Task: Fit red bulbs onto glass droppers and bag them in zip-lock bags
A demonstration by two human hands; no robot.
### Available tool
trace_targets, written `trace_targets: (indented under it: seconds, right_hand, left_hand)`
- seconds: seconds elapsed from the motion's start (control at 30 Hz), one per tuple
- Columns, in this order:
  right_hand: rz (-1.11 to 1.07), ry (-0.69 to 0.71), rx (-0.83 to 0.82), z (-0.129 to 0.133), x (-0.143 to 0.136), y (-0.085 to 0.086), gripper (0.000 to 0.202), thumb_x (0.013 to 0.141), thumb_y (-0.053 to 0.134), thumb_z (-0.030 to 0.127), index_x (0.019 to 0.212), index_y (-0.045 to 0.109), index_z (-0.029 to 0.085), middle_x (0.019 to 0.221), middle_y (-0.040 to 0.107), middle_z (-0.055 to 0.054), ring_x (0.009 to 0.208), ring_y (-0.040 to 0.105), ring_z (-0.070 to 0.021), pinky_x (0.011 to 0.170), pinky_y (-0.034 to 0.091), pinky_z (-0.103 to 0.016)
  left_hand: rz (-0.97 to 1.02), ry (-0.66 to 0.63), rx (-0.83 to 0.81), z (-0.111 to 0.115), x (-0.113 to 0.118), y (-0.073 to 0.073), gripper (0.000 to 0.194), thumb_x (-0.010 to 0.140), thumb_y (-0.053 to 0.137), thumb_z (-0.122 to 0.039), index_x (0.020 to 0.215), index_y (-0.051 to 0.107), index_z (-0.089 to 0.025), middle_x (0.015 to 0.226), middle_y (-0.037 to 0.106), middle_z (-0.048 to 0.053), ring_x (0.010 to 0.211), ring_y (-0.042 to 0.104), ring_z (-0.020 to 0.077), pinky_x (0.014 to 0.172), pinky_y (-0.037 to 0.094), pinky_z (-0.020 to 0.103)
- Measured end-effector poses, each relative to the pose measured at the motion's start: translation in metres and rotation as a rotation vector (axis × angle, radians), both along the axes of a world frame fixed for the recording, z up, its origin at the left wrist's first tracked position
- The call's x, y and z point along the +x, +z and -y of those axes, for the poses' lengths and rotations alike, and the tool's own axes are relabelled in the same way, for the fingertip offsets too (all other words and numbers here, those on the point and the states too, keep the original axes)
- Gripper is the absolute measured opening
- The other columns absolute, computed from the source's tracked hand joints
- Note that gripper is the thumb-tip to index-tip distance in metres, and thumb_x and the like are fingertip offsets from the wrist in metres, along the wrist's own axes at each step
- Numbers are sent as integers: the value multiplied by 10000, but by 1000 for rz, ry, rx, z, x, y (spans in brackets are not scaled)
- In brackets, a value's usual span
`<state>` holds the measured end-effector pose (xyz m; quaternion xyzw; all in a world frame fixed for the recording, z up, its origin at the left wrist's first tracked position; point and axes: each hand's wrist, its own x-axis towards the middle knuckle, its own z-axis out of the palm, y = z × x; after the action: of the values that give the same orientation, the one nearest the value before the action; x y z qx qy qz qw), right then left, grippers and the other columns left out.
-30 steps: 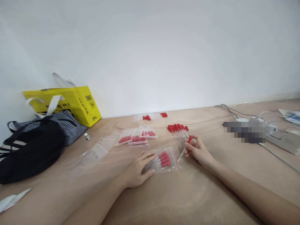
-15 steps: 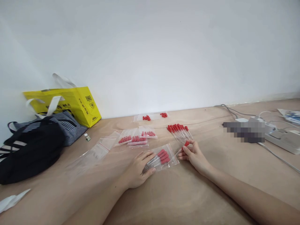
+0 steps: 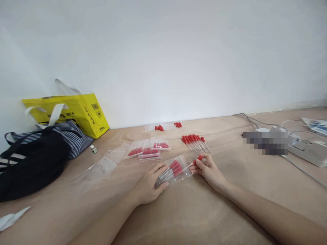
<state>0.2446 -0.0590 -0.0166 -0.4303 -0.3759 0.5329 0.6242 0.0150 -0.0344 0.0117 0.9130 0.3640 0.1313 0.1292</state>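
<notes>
My left hand (image 3: 150, 182) grips the closed-off end of a clear zip bag (image 3: 184, 176) between thumb and fingers. Inside it lie several droppers (image 3: 176, 167) with red rubber bulbs and clear tubes. A single red-bulbed dropper (image 3: 200, 157) is pinched in my right hand (image 3: 208, 170), its tube pointing left at the bag's mouth; whether the tip is inside, I cannot tell. Just behind that hand, a row of loose droppers (image 3: 196, 143) lies fanned on the table, bulbs away from me.
Filled bags (image 3: 149, 151) are stacked behind my left hand, with flat bags (image 3: 102, 167) left of them. Red bulbs (image 3: 158, 128) lie near the wall. A yellow bag (image 3: 95, 115) and black bag (image 3: 35, 160) stand left; a power strip (image 3: 310, 153) and cables lie right.
My right hand has moved slightly left with the dropper, bringing its tube to the bag's mouth. My left hand stays on the bag.
</notes>
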Motion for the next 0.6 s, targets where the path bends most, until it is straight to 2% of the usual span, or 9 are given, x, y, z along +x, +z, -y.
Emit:
trace_targets:
  seconds: [0.13, 0.27, 0.37, 0.47, 0.6]
  right_hand:
    - [40, 125, -44, 0, 1, 0, 451, 590, 674, 473, 810, 393, 197, 621, 584, 40, 557, 568, -97, 575, 468, -265]
    - [191, 243, -37, -4, 5, -1, 378, 531, 729, 400, 720, 516, 151, 615, 582, 32, 543, 527, -70, 560, 435, -225]
    - [306, 289, -56, -7, 9, 0, 367, 536, 715, 416, 719, 566, 134, 603, 582, 22, 514, 506, -65, 504, 411, -208]
    - [383, 313, -109, -9, 11, 2, 407, 553, 691, 446, 786, 569, 135, 521, 538, 47, 402, 433, -43, 386, 335, -178]
    - [420, 246, -120, -11, 8, 4, 381, 571, 678, 450, 774, 539, 158, 528, 519, 66, 332, 330, -12, 309, 239, -154]
  left_hand:
    - [3, -11, 21, 0, -1, -2, 497, 799, 473, -321, 1270, 354, -219, 1310, 398, 62, 1189, 363, 231, 980, 320, 413]
    - [12, -27, 34, 0, -1, -2, 493, 798, 473, -311, 1268, 355, -217, 1307, 404, 63, 1182, 376, 226, 977, 327, 412]
    - [19, -37, 51, -1, -1, -2, 488, 801, 473, -308, 1265, 359, -214, 1306, 407, 68, 1180, 380, 227, 975, 328, 420]
    - [29, -48, 67, -2, -2, -3, 491, 795, 485, -306, 1261, 365, -208, 1296, 420, 74, 1180, 381, 229, 973, 328, 429]
    - [45, -67, 77, -4, -2, -4, 474, 791, 494, -316, 1238, 396, -191, 1271, 450, 81, 1168, 400, 220, 965, 345, 420]
